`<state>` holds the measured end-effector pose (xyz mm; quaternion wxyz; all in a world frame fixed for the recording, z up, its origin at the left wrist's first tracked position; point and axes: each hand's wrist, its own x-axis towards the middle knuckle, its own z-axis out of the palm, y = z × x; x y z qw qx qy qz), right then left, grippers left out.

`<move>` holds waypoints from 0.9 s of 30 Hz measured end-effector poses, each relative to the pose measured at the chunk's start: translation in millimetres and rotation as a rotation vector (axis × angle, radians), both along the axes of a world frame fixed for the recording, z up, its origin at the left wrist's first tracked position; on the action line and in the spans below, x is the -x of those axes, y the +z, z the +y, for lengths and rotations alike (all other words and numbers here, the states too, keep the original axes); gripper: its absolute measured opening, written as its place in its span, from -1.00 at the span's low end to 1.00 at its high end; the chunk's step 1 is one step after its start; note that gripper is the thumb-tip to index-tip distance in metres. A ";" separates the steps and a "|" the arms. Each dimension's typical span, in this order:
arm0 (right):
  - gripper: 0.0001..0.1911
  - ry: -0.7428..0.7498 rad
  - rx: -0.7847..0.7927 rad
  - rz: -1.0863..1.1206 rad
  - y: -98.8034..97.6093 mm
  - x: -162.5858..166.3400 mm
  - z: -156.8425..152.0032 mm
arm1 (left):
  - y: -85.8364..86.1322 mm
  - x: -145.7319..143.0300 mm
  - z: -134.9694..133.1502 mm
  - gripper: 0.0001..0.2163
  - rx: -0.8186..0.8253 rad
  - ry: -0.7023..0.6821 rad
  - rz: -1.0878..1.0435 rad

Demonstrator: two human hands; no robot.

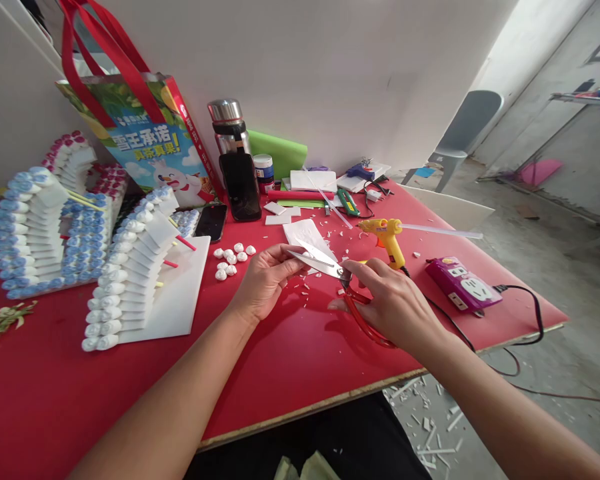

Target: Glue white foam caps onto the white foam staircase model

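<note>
My right hand [387,293] is wrapped round the red handles of a pair of scissors [323,263]. The blades are parted and point left, toward my left hand [270,277]. Its thumb and fingers are pinched together at the blade tips, on a small white piece [307,255] that the blades partly hide. Several rolled white rosettes [231,257] lie left of that hand. Behind the blades is a sheet of white paper [310,235], with white scraps scattered around. A yellow glue gun [387,237] with a clear glue stick rests beyond my right hand.
Curved white models [130,280] covered in rosettes stand at the left. Behind them are a shopping bag [155,147], a steel flask [226,113] and a black phone [239,187]. A purple power strip [463,285] with its cord sits near the red table's [290,373] right edge.
</note>
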<state>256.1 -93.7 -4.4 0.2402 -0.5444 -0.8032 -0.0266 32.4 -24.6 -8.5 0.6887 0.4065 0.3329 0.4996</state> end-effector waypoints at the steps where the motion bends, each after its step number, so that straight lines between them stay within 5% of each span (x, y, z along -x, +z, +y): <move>1: -0.53 -0.003 0.005 -0.001 -0.1 0.0 -0.1 | 0.1 0.0 -0.2 -0.80 0.003 -0.003 -0.002; 12: -0.55 -0.017 -0.002 0.007 -0.7 0.2 -2.8 | 2.4 -0.2 -1.7 -0.82 0.001 -0.021 0.001; 21: -0.62 -0.176 0.232 0.217 7.8 -3.0 -2.8 | 2.2 4.0 0.2 -0.71 0.093 -0.081 -0.069; 27: -0.73 -0.375 0.358 -0.108 10.9 -4.1 7.1 | 0.6 6.2 3.4 -0.84 0.202 -0.162 -0.206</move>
